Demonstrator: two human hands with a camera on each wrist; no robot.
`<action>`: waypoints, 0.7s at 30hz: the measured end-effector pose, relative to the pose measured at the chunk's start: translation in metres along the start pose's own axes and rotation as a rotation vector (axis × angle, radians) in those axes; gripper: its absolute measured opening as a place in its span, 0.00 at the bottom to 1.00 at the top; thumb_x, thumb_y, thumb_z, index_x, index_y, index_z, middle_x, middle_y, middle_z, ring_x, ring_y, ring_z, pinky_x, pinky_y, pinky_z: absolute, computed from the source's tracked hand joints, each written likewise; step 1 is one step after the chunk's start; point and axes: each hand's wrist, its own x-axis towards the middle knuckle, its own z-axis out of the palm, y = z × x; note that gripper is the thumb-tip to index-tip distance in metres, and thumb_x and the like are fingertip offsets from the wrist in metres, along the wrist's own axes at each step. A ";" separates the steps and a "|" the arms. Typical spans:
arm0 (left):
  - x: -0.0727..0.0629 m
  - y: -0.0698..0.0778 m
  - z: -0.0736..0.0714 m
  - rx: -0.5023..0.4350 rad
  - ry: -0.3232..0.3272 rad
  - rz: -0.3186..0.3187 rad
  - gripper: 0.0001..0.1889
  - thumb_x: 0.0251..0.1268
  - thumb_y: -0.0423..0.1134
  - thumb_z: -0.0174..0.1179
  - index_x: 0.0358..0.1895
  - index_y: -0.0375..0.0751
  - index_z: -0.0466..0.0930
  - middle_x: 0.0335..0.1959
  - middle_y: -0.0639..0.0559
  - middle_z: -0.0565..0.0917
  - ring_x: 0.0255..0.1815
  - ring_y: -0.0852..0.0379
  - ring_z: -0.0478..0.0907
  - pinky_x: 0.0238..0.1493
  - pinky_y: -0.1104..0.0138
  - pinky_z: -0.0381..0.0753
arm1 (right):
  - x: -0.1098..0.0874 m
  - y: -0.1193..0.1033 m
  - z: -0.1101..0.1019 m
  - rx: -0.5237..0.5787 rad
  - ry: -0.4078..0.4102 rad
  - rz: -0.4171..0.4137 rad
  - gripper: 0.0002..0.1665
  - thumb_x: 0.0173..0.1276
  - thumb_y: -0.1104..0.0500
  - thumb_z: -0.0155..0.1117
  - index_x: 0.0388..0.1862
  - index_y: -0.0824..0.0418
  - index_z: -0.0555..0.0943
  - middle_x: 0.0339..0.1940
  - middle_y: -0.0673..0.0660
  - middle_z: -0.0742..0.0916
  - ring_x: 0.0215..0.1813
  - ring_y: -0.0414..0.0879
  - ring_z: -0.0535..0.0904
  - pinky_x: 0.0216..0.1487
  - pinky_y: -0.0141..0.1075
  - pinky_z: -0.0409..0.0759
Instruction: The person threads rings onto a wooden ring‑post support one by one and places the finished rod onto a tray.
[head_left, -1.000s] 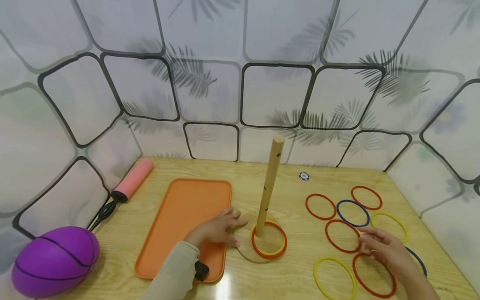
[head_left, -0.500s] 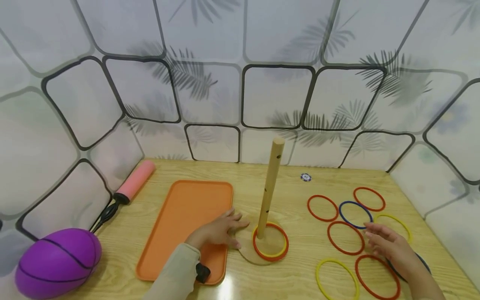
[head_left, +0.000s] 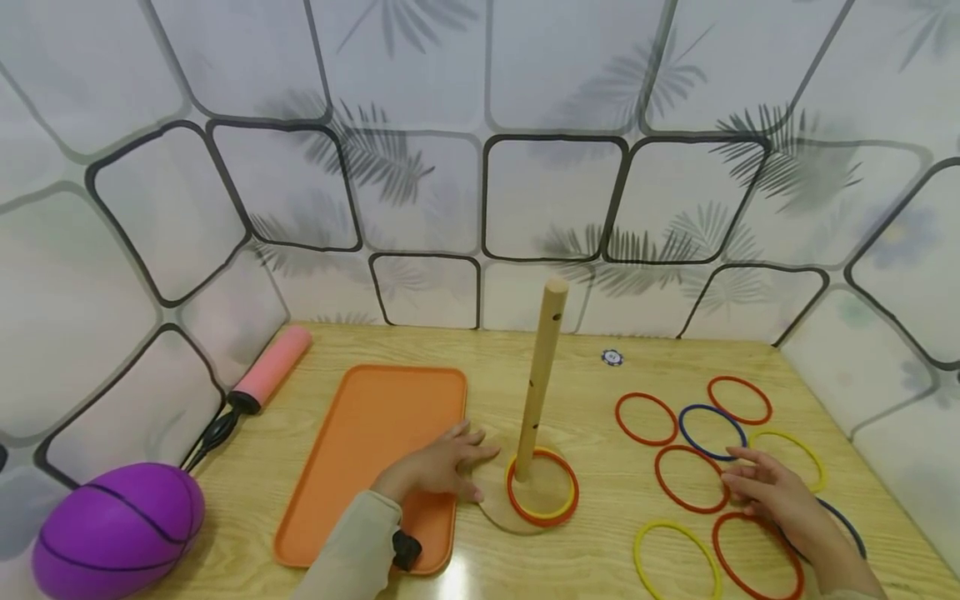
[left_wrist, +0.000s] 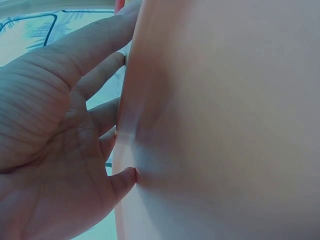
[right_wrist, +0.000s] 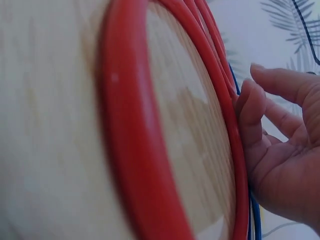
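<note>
My left hand (head_left: 435, 467) rests with spread fingers at the right edge of the orange tray (head_left: 390, 392), its fingertips beside the round wooden base (head_left: 498, 504). An upright wooden peg (head_left: 542, 383) rises from that base. A red ring (head_left: 577, 496) and a yellow one lie around its foot. On the right, my right hand (head_left: 783, 504) hovers just over several flat rings, fingers loosely bent and apparently holding nothing. Its fingertips are by the right side of a red ring (head_left: 657, 467). Another red ring (right_wrist: 127, 100) is large in the right wrist view. The wrist partly covers a blue ring (head_left: 855, 533).
More rings lie around, among them a yellow ring (head_left: 637, 554) in front and a blue ring (head_left: 682, 425) behind. A poker chip (head_left: 612, 357) lies near the back. At left are a purple ball (head_left: 120, 529) and a pink hand pump (head_left: 272, 367). Patterned walls enclose the table.
The right hand has shifted slightly over the rings and stays near the same red ring. The left hand keeps its place. The view has tilted a little.
</note>
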 end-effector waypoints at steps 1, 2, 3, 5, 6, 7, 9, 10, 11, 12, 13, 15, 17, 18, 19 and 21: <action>0.000 0.000 0.000 0.001 -0.001 0.003 0.37 0.54 0.46 0.68 0.69 0.47 0.67 0.73 0.41 0.56 0.75 0.38 0.37 0.69 0.42 0.46 | 0.001 -0.001 0.002 -0.016 0.019 0.013 0.21 0.68 0.63 0.60 0.46 0.33 0.74 0.35 0.43 0.83 0.31 0.37 0.78 0.29 0.31 0.79; 0.000 0.000 0.000 0.002 -0.002 0.005 0.37 0.54 0.46 0.68 0.69 0.47 0.67 0.73 0.40 0.56 0.75 0.38 0.37 0.69 0.42 0.46 | 0.001 -0.002 0.003 -0.037 0.035 0.027 0.20 0.67 0.62 0.61 0.46 0.33 0.74 0.34 0.43 0.83 0.30 0.37 0.78 0.29 0.31 0.79; 0.000 0.000 0.000 0.005 -0.003 0.008 0.37 0.54 0.46 0.68 0.69 0.46 0.67 0.73 0.40 0.56 0.75 0.37 0.37 0.69 0.42 0.46 | 0.002 -0.003 0.005 -0.057 0.052 0.043 0.19 0.67 0.62 0.62 0.48 0.37 0.74 0.33 0.43 0.83 0.30 0.38 0.78 0.29 0.32 0.79; 0.000 0.000 0.000 0.005 -0.005 0.013 0.37 0.54 0.46 0.68 0.69 0.46 0.67 0.73 0.39 0.56 0.75 0.37 0.38 0.68 0.41 0.46 | 0.003 -0.005 0.008 -0.126 0.083 0.059 0.22 0.66 0.61 0.63 0.57 0.48 0.73 0.31 0.43 0.82 0.28 0.38 0.77 0.28 0.32 0.80; 0.000 0.000 0.000 0.004 -0.004 0.015 0.37 0.54 0.45 0.69 0.69 0.46 0.67 0.73 0.39 0.56 0.75 0.37 0.38 0.68 0.41 0.46 | 0.004 -0.006 0.010 -0.165 0.094 0.068 0.26 0.65 0.60 0.64 0.62 0.55 0.71 0.30 0.44 0.82 0.28 0.39 0.78 0.28 0.33 0.80; 0.000 0.000 0.000 0.003 -0.005 0.016 0.37 0.54 0.45 0.69 0.69 0.45 0.67 0.73 0.39 0.56 0.75 0.37 0.38 0.68 0.41 0.46 | 0.005 -0.007 0.012 -0.216 0.104 0.071 0.31 0.64 0.60 0.65 0.65 0.61 0.67 0.29 0.44 0.81 0.27 0.39 0.78 0.28 0.33 0.79; 0.000 0.000 0.001 0.003 -0.005 0.013 0.37 0.54 0.46 0.68 0.69 0.46 0.67 0.73 0.39 0.56 0.75 0.37 0.38 0.69 0.41 0.46 | 0.006 -0.009 0.015 -0.308 0.121 0.076 0.40 0.63 0.60 0.66 0.68 0.73 0.59 0.28 0.47 0.81 0.25 0.40 0.78 0.26 0.34 0.79; 0.000 0.000 0.001 0.000 -0.005 0.011 0.37 0.54 0.45 0.68 0.69 0.46 0.67 0.73 0.40 0.56 0.75 0.38 0.38 0.69 0.41 0.46 | 0.007 -0.010 0.016 -0.353 0.126 0.071 0.42 0.62 0.61 0.67 0.68 0.75 0.57 0.28 0.48 0.80 0.25 0.40 0.78 0.25 0.34 0.79; 0.000 0.000 0.001 0.001 -0.004 0.010 0.37 0.54 0.45 0.68 0.69 0.46 0.67 0.73 0.40 0.56 0.75 0.38 0.38 0.69 0.42 0.46 | 0.007 -0.011 0.018 -0.386 0.133 0.073 0.42 0.61 0.61 0.67 0.67 0.75 0.58 0.28 0.49 0.80 0.24 0.41 0.77 0.25 0.34 0.78; 0.000 -0.001 0.001 -0.001 -0.004 0.008 0.37 0.54 0.45 0.68 0.69 0.46 0.67 0.73 0.40 0.56 0.75 0.38 0.37 0.69 0.42 0.46 | 0.008 -0.011 0.019 -0.412 0.138 0.072 0.42 0.60 0.62 0.68 0.67 0.75 0.58 0.28 0.50 0.80 0.24 0.42 0.77 0.24 0.34 0.78; 0.000 -0.001 0.001 -0.003 -0.005 0.005 0.37 0.54 0.46 0.68 0.69 0.46 0.66 0.73 0.41 0.56 0.75 0.39 0.37 0.69 0.42 0.46 | 0.008 -0.012 0.019 -0.435 0.145 0.071 0.41 0.60 0.62 0.68 0.66 0.75 0.59 0.29 0.51 0.80 0.24 0.42 0.77 0.24 0.34 0.77; 0.000 -0.001 0.001 -0.004 -0.006 0.005 0.37 0.54 0.45 0.68 0.69 0.46 0.66 0.74 0.40 0.56 0.75 0.39 0.37 0.69 0.42 0.46 | 0.009 -0.013 0.020 -0.458 0.153 0.070 0.39 0.60 0.63 0.68 0.65 0.75 0.61 0.28 0.52 0.79 0.23 0.43 0.77 0.23 0.34 0.77; 0.000 -0.001 0.001 -0.002 -0.005 0.007 0.37 0.54 0.45 0.68 0.69 0.46 0.67 0.73 0.40 0.56 0.75 0.38 0.37 0.69 0.42 0.46 | 0.009 -0.012 0.020 -0.459 0.163 0.075 0.38 0.60 0.62 0.68 0.64 0.76 0.63 0.28 0.51 0.80 0.23 0.43 0.76 0.23 0.34 0.77; 0.000 -0.001 0.001 -0.002 -0.003 0.008 0.37 0.54 0.45 0.68 0.69 0.46 0.67 0.73 0.40 0.56 0.75 0.38 0.37 0.69 0.42 0.46 | 0.009 -0.012 0.020 -0.454 0.168 0.081 0.37 0.60 0.61 0.67 0.63 0.76 0.63 0.27 0.51 0.79 0.23 0.42 0.76 0.23 0.34 0.77; 0.001 -0.001 0.002 -0.001 -0.003 0.009 0.37 0.54 0.45 0.68 0.69 0.46 0.67 0.73 0.40 0.56 0.75 0.38 0.37 0.69 0.42 0.46 | 0.009 -0.012 0.021 -0.445 0.176 0.090 0.37 0.60 0.61 0.67 0.63 0.76 0.64 0.27 0.51 0.79 0.23 0.42 0.76 0.23 0.35 0.77; 0.001 -0.001 0.002 0.002 0.000 0.012 0.37 0.54 0.45 0.68 0.69 0.46 0.67 0.73 0.40 0.56 0.75 0.38 0.37 0.69 0.42 0.46 | 0.009 -0.011 0.021 -0.431 0.190 0.104 0.37 0.60 0.60 0.68 0.63 0.75 0.64 0.27 0.50 0.79 0.22 0.42 0.76 0.22 0.35 0.78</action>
